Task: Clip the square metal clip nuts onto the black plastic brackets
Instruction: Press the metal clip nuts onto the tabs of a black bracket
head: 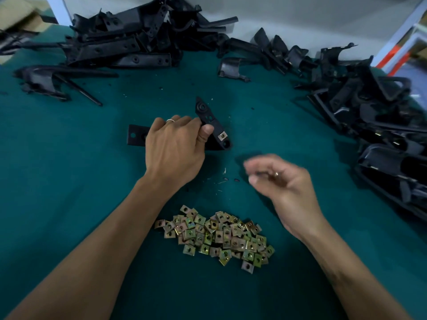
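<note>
On the far left of the green table [57,181], a heap of black plastic brackets [120,42] lies loose, several long and flat with holes. Nearer the middle, the left hand [173,148] grips a black bracket [209,122], fingers and thumb curled round its middle; one flat end with a hole sticks out to the left of the hand, the other end rises to the right. A square metal clip nut [222,135] already sits on that bracket's lower right arm. Below, between the two forearms, a loose pile of clip nuts [217,234] rests directly on the cloth, in no container. The right hand [284,183] hovers above the table, blurred; its fingers look loosely curled, and whether they pinch anything cannot be told. Along the right edge lies a second heap of brackets [381,107].
</note>
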Demonstrator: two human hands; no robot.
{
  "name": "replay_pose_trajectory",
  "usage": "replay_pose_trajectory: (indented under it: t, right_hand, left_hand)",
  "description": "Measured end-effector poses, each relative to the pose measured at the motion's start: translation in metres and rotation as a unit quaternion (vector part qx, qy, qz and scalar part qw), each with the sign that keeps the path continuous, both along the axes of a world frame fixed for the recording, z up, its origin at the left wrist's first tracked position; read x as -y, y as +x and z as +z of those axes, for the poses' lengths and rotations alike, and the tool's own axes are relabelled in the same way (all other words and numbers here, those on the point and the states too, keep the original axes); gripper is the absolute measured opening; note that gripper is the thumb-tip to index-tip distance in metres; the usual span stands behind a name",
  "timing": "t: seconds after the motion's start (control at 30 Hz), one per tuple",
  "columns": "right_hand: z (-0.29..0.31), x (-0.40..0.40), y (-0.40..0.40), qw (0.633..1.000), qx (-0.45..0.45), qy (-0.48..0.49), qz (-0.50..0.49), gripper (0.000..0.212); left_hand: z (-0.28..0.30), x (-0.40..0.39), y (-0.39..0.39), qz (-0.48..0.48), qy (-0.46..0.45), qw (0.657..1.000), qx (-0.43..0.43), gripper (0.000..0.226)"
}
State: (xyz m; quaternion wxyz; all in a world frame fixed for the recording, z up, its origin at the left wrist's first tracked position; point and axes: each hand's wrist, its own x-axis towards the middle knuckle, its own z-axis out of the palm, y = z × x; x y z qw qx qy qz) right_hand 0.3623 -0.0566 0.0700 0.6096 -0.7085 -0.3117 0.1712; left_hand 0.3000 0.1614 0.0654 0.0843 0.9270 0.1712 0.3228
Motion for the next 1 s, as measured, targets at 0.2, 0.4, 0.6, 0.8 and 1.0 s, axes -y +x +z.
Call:
replay_pose_trajectory:
  t: [0.2, 0.4, 0.6, 0.8, 1.0]
  right_hand:
    - [0.012, 0.051, -0.024, 0.965, 0.136, -0.211, 0.073, 0.031]
    - [0.02, 0.039, -0.028, 0.959, 0.143, -0.228, 0.086, 0.025]
    - [0.019, 0.037, -0.022, 0.958, 0.126, -0.23, 0.119, 0.018]
    - [0.012, 0.026, 0.001, 0.994, -0.101, 0.002, 0.039, 0.011]
    - [0.005, -0.034, 0.035, 0.949, -0.248, 0.187, -0.055, 0.024]
  left_hand:
    - [-0.002, 0.002, 0.002, -0.001, -0.001, 1.0, 0.0, 0.041]
    - [-0.002, 0.002, 0.001, 0.0, -0.002, 1.0, -0.007, 0.041]
    - [-0.001, 0.003, 0.001, -0.002, -0.004, 1.0, -0.009, 0.04]
    - [-0.001, 0.001, 0.001, -0.002, -0.005, 1.0, -0.011, 0.039]
    - [-0.003, 0.0, 0.002, -0.025, 0.004, 1.0, 0.002, 0.03]
